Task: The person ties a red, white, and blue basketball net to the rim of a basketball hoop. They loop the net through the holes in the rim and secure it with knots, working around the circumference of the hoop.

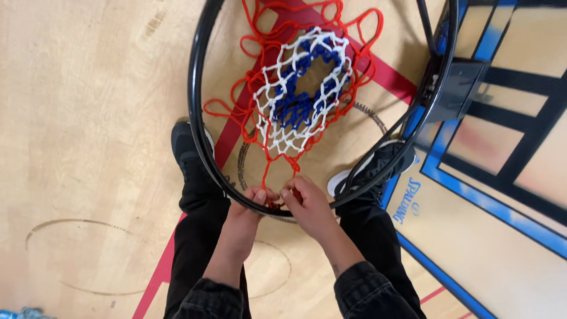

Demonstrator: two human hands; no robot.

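Both hands, left hand (251, 204) and right hand (307, 204), seemingly pinch the net (301, 88) loop at the rim (195, 118).

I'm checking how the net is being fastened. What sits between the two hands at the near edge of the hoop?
In the head view, the left hand and right hand flank a red net loop on the black rim; nothing else lies between them.

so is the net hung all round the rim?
No. Net lies bunched inside the rim, red loops loose; both hands work one loop.
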